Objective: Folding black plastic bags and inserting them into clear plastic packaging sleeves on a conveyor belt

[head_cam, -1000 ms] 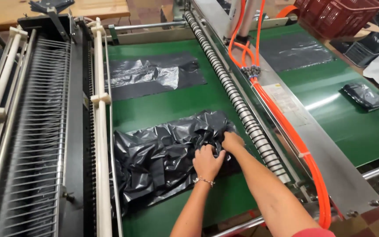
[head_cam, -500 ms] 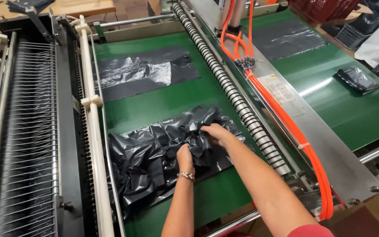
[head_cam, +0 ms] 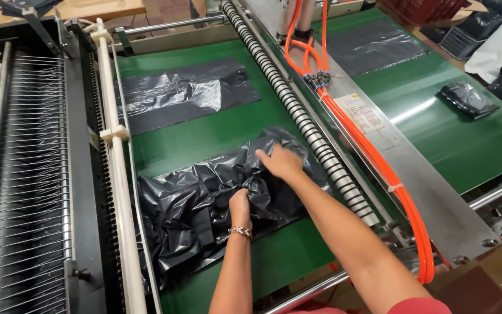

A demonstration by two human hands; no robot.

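Compared with half a second ago, the right hand has slid farther up the crumpled black bag, away from the left hand, so the two hands now sit apart on the plastic rather than close together. The bag itself stays in the same spot on the green belt, just beside the ribbed roller.

The left hand is clenched, gripping a fold of the bag near its middle; a bracelet circles the wrist. The right hand lies flat with fingers spread, pressing the bag's far edge next to the roller; it is not closed on anything.

Counted: two hands, both the person's own. Four black plastic pieces show: the crumpled bag under the hands, one flat bag farther up the same belt, one flat sheet on the second belt beyond the roller, and one small folded packet on that second belt. Two orange hoses run along the steel plate beside the roller.

The crumpled bag's near-left corner reaches the white rail at the belt's edge. Bare green belt lies open between the two bags, and a strip of it is free between the crumpled bag and the belt's near end.
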